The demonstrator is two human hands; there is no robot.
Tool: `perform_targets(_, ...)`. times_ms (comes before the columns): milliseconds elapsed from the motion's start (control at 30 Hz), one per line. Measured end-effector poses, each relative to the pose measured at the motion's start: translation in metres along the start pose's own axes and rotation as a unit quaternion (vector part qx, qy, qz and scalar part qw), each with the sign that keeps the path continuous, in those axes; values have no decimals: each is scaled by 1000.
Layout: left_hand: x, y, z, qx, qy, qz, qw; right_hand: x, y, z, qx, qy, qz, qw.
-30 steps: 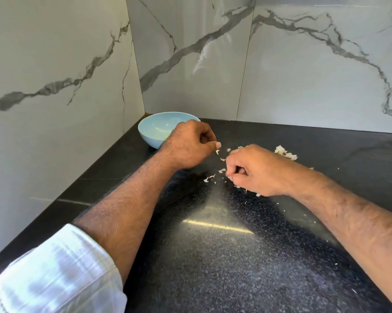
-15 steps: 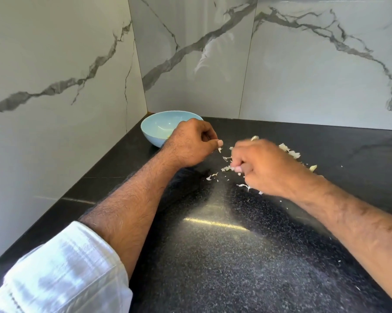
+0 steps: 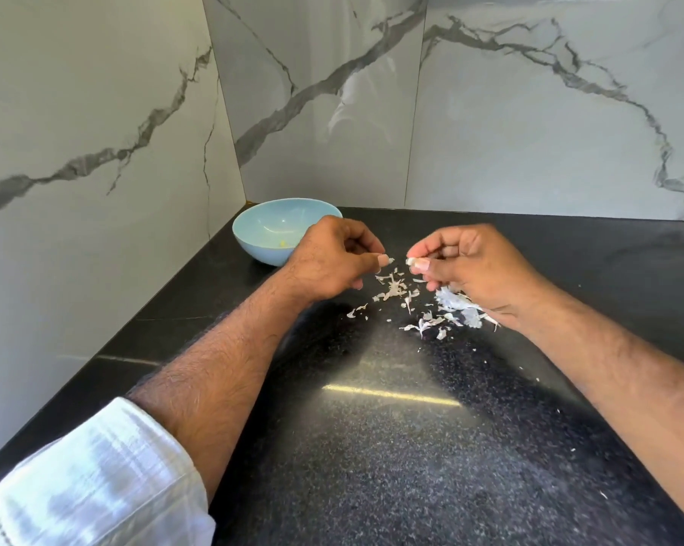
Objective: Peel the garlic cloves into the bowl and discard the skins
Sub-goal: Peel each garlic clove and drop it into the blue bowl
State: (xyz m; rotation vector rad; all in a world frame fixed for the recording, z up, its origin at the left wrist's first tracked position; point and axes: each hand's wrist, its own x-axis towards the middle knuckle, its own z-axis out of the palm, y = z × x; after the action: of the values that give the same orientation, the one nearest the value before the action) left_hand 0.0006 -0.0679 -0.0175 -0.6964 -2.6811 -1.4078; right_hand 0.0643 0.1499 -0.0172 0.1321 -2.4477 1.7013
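Head view: my left hand (image 3: 332, 258) sits just in front of the bowl (image 3: 269, 230), fingers curled, thumb and forefinger pinching a small flake of skin (image 3: 390, 261). My right hand (image 3: 478, 266) faces it close by, palm turned toward me, fingertips nipped on a small pale piece (image 3: 416, 262). I judge it to be a clove, perhaps with skin still on, though it is too small to be sure. Under the right hand and between the two, loose skins (image 3: 430, 305) lie scattered on the black counter (image 3: 371, 447). The bowl stands in the corner against the marble wall (image 3: 96, 132), with one small yellowish bit (image 3: 282, 243) at its bottom, possibly a peeled clove.

The peeling looks to be mid-way. To do it well, I would keep the right pinch firm but not crushing and turn the clove a little between pulls. The left should tear from the loosened edge in long strips rather than crumbs. The flakes should fall in one heap so they can be swept up together.
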Motion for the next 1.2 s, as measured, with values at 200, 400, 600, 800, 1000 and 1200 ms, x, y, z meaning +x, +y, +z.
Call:
perform_targets(200,-4,7,14,-54,-16,24,998,4,6,-12,134,-3,59,989)
perform_targets(400,-4,5,18,-86,-11,39,995,5,10,-10,110,-7,38,993)
perform_targets(600,-5,6,21,-25,-5,69,997,7,13,-5,92,-6,33,995)
perform_targets(800,-6,9,24,13,-7,92,996,7,14,-4,112,-6,41,993)
perform_targets(1000,-5,9,27,-78,-21,54,995,7,15,-5,128,-11,36,991)
perform_targets(1200,-4,8,31,-46,-18,33,998,7,17,0,78,17,0,997)
